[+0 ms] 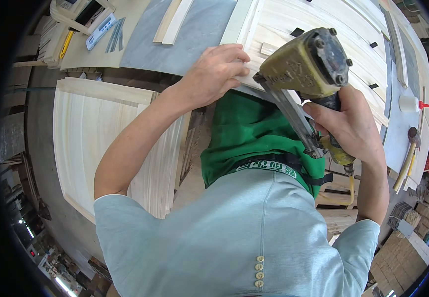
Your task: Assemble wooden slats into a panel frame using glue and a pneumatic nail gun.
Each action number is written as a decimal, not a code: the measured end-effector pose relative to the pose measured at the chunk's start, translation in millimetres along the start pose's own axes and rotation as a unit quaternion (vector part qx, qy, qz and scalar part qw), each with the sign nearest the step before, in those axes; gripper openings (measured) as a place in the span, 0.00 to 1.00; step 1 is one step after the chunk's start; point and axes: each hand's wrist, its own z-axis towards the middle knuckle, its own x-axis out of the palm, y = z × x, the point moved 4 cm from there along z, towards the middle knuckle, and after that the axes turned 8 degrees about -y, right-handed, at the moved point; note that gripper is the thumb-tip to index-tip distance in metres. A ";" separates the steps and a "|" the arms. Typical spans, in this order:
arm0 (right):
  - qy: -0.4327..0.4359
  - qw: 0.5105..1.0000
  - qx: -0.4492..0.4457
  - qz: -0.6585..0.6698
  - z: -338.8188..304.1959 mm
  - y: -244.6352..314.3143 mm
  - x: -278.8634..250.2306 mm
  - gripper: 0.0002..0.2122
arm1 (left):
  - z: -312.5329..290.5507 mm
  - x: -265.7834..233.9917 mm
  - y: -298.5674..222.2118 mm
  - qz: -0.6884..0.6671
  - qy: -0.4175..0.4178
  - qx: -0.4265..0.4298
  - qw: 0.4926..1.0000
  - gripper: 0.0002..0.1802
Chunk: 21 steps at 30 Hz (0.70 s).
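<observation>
**Nail gun in the right hand, left hand on the wood panel's near edge**

Through the head camera, I see the right hand between 2 and 3 o'clock, closed around the grip of a worn yellow nail gun. The tool's head sits between 1 and 2 o'clock, its long metal magazine slanting down toward 4. Its nose is at the near edge of a pale wood panel, which fills the view around 1 o'clock; I cannot tell whether they touch.

The left hand is at 12 o'clock, fingers bent over that panel's near-left corner. I cannot tell whether it grips or only rests there.

Small black tabs dot the panel. Between 11 and 12 o'clock, 2 narrow wood strips lie side by side on a grey surface. At 9 o'clock I see stacked pale panels. A white bottle with a red tip is between 2 and 3, and a hammer lies at 3.
</observation>
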 end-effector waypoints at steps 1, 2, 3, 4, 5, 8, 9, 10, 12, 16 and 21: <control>-0.004 1.000 -0.026 0.005 2.7 0.5 3.8 0.12 | -0.4 0.8 1.1 -0.001 -0.002 -0.002 1.000 0.13; -0.007 0.999 -0.052 0.010 4.5 1.5 6.4 0.11 | -0.2 0.9 1.7 0.001 -0.003 -0.003 1.000 0.13; -0.006 0.999 -0.052 0.008 5.9 1.0 8.6 0.11 | 0.4 0.7 2.3 0.004 -0.005 -0.002 1.000 0.12; -0.012 0.998 -0.065 -0.003 6.0 1.4 10.0 0.11 | 0.2 0.7 2.3 0.007 -0.005 -0.001 1.000 0.12; -0.020 0.997 -0.078 -0.014 5.7 1.8 10.8 0.11 | 0.1 0.7 2.3 0.006 -0.005 -0.001 1.000 0.12; -0.025 0.996 -0.084 -0.024 1.6 -0.7 10.5 0.11 | 1.5 -0.6 0.9 0.000 0.000 0.000 1.000 0.12; -0.021 0.996 -0.082 -0.023 1.9 -1.0 9.3 0.10 | 2.4 -1.7 1.8 0.003 -0.001 0.004 1.000 0.12; -0.018 0.996 -0.080 -0.023 1.8 -1.1 7.5 0.10 | 1.3 -0.2 2.8 0.001 0.010 0.006 1.000 0.11; -0.032 0.998 -0.062 -0.005 -9.5 -6.0 -3.8 0.10 | 1.9 0.5 4.3 -0.005 0.029 0.007 1.000 0.10; -0.068 0.996 0.023 0.048 -40.7 -28.3 -31.0 0.09 | 21.2 -4.3 3.6 0.007 0.108 0.033 0.994 0.12; -0.111 0.989 0.077 0.065 -60.8 -52.2 -40.8 0.08 | 35.6 -2.6 9.2 0.002 0.183 0.043 0.982 0.14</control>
